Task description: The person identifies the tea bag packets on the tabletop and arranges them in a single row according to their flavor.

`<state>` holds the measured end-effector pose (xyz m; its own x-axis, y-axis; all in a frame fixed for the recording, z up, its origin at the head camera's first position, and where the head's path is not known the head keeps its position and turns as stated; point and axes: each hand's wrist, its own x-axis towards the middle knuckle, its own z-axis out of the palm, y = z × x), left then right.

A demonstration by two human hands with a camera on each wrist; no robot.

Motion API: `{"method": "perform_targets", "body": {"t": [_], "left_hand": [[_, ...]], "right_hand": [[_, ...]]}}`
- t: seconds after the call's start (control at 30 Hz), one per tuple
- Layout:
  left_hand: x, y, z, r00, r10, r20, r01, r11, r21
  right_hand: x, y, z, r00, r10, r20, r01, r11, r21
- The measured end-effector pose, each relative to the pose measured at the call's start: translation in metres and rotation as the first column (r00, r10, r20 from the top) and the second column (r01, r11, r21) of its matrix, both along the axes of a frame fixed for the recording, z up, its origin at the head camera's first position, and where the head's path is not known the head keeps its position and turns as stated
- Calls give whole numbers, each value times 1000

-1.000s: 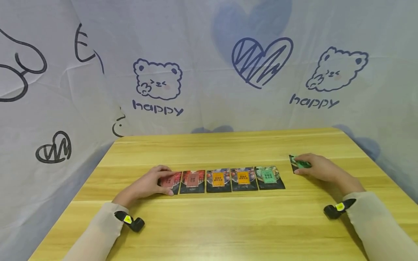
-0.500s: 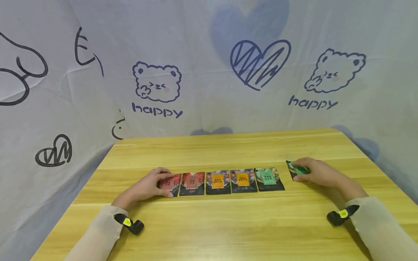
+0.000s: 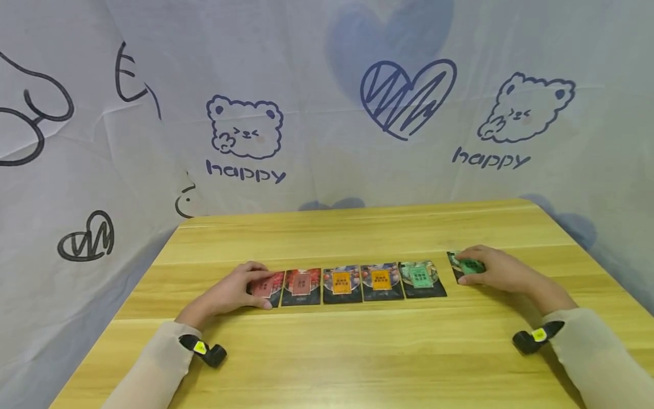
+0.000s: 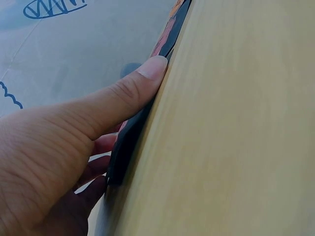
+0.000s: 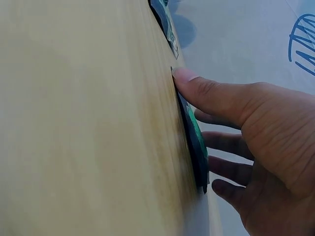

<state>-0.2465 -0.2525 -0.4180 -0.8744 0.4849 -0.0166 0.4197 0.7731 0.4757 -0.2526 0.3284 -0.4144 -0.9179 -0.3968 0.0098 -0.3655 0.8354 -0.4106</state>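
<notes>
A row of flat printed sachets lies on the table. My left hand (image 3: 239,289) holds the red sachet (image 3: 264,287) at the left end, thumb at its near edge and fingers toward its far edge. In the left wrist view, the thumb (image 4: 142,81) overlaps that dark-backed sachet (image 4: 130,142). At the right, apart from the row, my right hand (image 3: 493,270) holds a green sachet (image 3: 470,266) by its edges. In the right wrist view, the thumb (image 5: 197,86) is at one corner of the green sachet (image 5: 194,137), with fingers along its far side.
Between the hands lie another red sachet (image 3: 301,287), two orange-labelled sachets (image 3: 342,283) and a green sachet (image 3: 422,278), side by side. A gap separates this last one from the held green sachet. The wooden table (image 3: 337,352) meets a white cloth backdrop (image 3: 317,85) with drawings.
My right hand has shifted the outer green sachet slightly nearer and to the left, mostly in the first half second. The left hand and the row stay about where they were.
</notes>
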Motion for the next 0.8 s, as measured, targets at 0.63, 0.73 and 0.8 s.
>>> {"method": "perform_targets", "body": {"t": [0.63,0.73,0.8], "left_hand": [[-2,0,-3,1000,-12,-16,12,1000,-1],[-2,-1,-4,1000,-13,-21,13,1000,1],[-2,-1,-4,1000,-14,-23,14,1000,3]], "right_hand": [[1,-6,-4,1000,15,-6,-15,1000,-16],[1,-8,-3,1000,14,2,-14,1000,-9],[1,-9,-2,1000,15,7,-15,1000,-5]]}}
